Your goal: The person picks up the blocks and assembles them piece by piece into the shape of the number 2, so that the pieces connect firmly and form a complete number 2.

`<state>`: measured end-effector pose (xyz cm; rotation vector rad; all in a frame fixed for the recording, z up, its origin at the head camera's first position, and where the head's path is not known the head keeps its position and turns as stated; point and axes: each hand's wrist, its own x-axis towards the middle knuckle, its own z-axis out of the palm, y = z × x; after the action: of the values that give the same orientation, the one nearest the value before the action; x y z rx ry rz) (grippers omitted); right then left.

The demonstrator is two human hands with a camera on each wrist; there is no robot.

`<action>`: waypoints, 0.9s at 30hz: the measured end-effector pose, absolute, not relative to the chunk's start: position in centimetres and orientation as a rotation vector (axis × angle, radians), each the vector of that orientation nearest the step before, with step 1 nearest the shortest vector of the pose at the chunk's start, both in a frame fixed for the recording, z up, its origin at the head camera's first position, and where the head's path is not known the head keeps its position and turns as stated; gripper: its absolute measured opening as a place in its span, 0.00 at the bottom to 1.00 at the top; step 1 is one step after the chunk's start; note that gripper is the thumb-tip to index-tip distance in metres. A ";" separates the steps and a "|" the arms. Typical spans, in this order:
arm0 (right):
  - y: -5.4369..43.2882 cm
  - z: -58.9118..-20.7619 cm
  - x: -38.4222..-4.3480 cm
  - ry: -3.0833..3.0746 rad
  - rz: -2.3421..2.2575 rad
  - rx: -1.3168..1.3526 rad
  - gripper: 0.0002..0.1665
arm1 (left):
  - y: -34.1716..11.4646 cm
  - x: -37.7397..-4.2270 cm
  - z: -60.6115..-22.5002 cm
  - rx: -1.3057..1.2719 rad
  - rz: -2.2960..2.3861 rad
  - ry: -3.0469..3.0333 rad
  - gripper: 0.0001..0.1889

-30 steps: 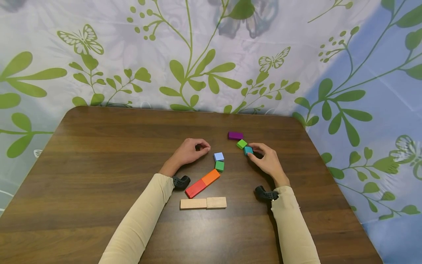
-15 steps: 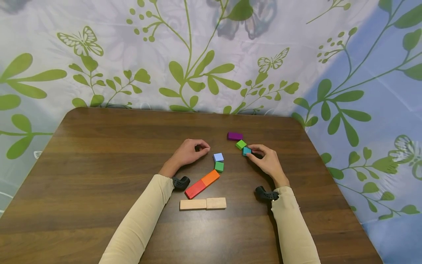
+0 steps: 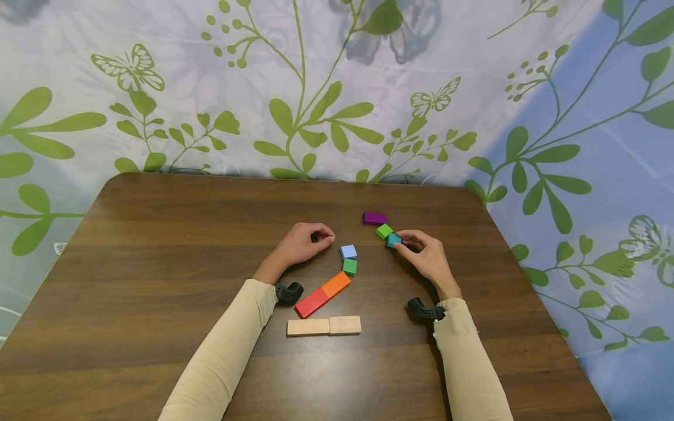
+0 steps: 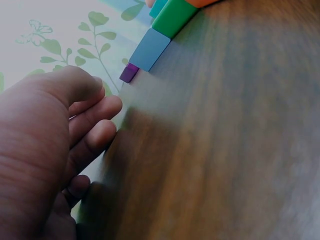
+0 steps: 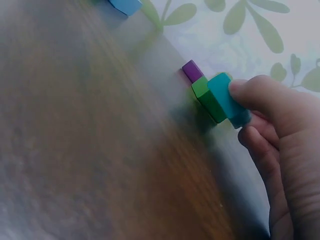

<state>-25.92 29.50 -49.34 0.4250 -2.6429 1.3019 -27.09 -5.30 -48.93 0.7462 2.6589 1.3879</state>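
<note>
A person in cream sleeves [image 3: 223,345] works at a brown wooden table [image 3: 184,234] with small coloured blocks. The right hand [image 3: 429,257] pinches a teal block [image 3: 391,241] between thumb and fingers, toward the table's far side, at one o'clock from the centre of the head view. At the teal block's ten-to-eleven o'clock lies a light green block [image 3: 384,231]; the two seem to touch, though the fingers partly hide the teal one. A purple block [image 3: 375,218] lies at eleven o'clock beyond.

The left hand [image 3: 302,242] has its fingers loosely curled, thumb near the index fingertip. At four o'clock from those fingertips sits a light blue block [image 3: 348,252], with a dark green block [image 3: 349,267] at its six o'clock. From there an orange block [image 3: 336,284] and a red block [image 3: 312,302], end to end, slant toward eight o'clock. Nearer the person, two plain wooden blocks [image 3: 308,327] form a row. Behind hangs a leaf-patterned backdrop [image 3: 284,64].
</note>
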 end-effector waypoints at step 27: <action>25.2 -46.6 -24.4 -2.466 1.419 0.528 0.19 | -5.2 -27.0 -49.0 0.748 1.383 2.674 0.07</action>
<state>-24.36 25.20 -46.58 0.5284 -2.4662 1.4187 -27.04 -5.23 -48.97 0.7478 2.6738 1.3830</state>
